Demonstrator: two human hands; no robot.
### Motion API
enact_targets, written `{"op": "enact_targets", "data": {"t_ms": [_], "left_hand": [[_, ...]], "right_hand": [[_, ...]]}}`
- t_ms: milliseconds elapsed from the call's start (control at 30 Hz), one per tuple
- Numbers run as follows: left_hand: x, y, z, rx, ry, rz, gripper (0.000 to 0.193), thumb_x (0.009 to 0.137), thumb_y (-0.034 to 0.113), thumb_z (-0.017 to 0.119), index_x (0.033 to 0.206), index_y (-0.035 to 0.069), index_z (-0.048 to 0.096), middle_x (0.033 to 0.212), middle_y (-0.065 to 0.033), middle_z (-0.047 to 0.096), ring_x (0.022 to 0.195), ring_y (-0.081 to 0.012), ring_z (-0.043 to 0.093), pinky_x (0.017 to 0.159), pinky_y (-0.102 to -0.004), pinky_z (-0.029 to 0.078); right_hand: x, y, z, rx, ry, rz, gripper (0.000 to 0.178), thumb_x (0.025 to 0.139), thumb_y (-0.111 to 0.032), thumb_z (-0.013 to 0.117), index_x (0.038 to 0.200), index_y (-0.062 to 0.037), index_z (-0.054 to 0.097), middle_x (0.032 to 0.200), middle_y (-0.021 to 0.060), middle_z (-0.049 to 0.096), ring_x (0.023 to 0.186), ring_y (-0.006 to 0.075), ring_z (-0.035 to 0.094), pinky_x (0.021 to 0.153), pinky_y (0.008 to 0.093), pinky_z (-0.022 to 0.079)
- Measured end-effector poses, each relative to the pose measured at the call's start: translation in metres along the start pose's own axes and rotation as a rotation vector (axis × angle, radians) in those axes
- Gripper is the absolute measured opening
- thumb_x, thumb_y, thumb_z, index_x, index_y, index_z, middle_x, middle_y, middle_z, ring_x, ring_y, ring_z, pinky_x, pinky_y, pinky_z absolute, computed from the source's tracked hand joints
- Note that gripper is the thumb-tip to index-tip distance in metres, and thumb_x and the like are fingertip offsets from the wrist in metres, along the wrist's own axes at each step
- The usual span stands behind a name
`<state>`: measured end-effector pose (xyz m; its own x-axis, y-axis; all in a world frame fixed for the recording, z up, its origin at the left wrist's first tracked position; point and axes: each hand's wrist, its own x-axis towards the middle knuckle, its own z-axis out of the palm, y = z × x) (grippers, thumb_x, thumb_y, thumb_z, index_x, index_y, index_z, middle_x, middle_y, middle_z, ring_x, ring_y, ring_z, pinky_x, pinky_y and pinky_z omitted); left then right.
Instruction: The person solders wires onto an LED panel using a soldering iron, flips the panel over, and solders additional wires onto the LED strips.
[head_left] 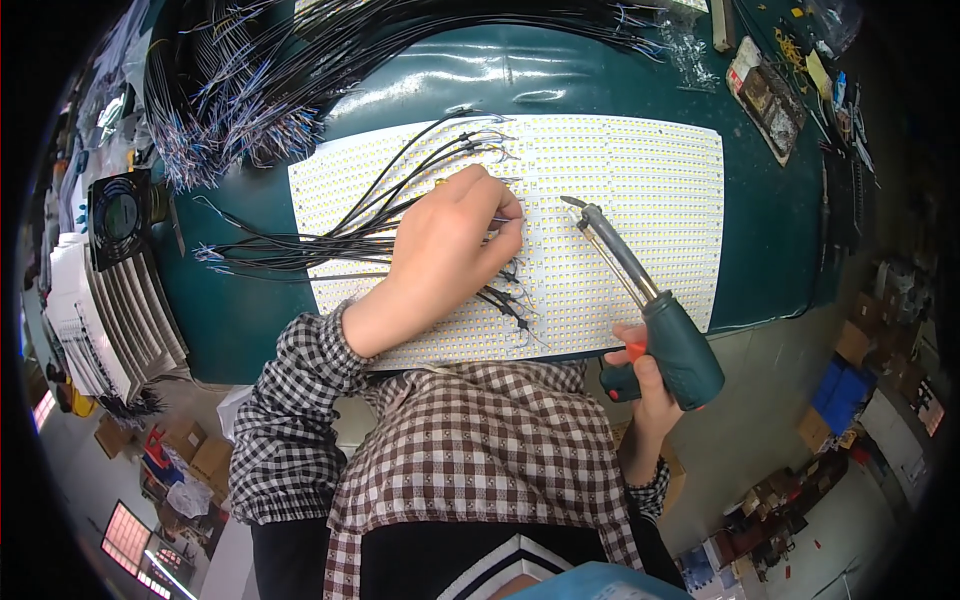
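A wide white LED board [640,160], covered in rows of small yellowish chips, lies on the green work surface. My left hand [450,235] is over its middle, thumb and fingertips pinched on the end of a thin black cable [300,245] whose wire tips are mostly hidden by the fingers. Several more black cables run leftward under that hand, their stripped ends lying along the board's centre seam. My right hand [652,400], at the board's near right edge, grips a dark green soldering gun [683,350]. Its tip points up and left, just right of the seam.
A large bundle of black cables [230,100] with bared ends fills the far left. A black fan [120,222] and stacked white boards [120,325] stand at the left. A soiled solder tray [766,102] lies far right, near loose tools and wire scraps.
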<state>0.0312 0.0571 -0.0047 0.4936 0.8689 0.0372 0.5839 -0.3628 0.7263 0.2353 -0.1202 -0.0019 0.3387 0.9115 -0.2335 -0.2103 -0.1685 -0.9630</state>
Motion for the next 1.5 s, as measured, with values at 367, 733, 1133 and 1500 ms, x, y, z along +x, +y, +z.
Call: {"op": "enact_targets", "data": {"t_ms": [367,733,1133,1500], "left_hand": [[-0.004,-0.002,0.007,0.052,0.071,0.042,0.011,0.075,0.004,0.068,0.081,0.004,0.058,0.076,-0.0065,0.055,0.062,-0.0218,0.057,0.054,-0.0327,0.045],[-0.002,-0.001,0.007,0.079,0.057,0.034,0.011,0.074,0.003,0.067,0.081,0.005,0.058,0.077,-0.0069,0.056,0.065,-0.0237,0.058,0.056,-0.034,0.045],[-0.001,0.0,0.006,0.101,0.037,0.017,0.011,0.075,0.005,0.068,0.081,0.005,0.058,0.076,-0.0067,0.056,0.065,-0.0232,0.059,0.057,-0.0339,0.046],[0.0,-0.001,0.005,0.087,0.023,0.014,0.011,0.076,0.006,0.068,0.081,0.006,0.058,0.077,-0.0066,0.056,0.065,-0.023,0.059,0.057,-0.0338,0.046]], "right_hand": [[-0.004,-0.005,0.006,-0.033,-0.024,0.006,0.017,0.083,0.005,0.067,0.1,0.008,0.064,0.091,0.0146,0.068,0.082,0.0208,0.066,0.072,0.0324,0.056],[-0.009,-0.005,0.01,-0.124,0.003,0.101,0.019,0.088,-0.007,0.064,0.096,0.0097,0.061,0.086,0.016,0.064,0.075,0.0231,0.065,0.07,0.0344,0.057],[-0.009,0.002,0.005,-0.172,-0.027,0.047,0.016,0.087,-0.002,0.063,0.098,0.009,0.061,0.086,0.0153,0.065,0.075,0.0225,0.065,0.07,0.035,0.057],[-0.007,-0.004,0.01,-0.179,-0.02,0.061,0.015,0.086,-0.004,0.064,0.094,0.0089,0.062,0.083,0.015,0.064,0.075,0.0232,0.065,0.069,0.0357,0.057]]}}
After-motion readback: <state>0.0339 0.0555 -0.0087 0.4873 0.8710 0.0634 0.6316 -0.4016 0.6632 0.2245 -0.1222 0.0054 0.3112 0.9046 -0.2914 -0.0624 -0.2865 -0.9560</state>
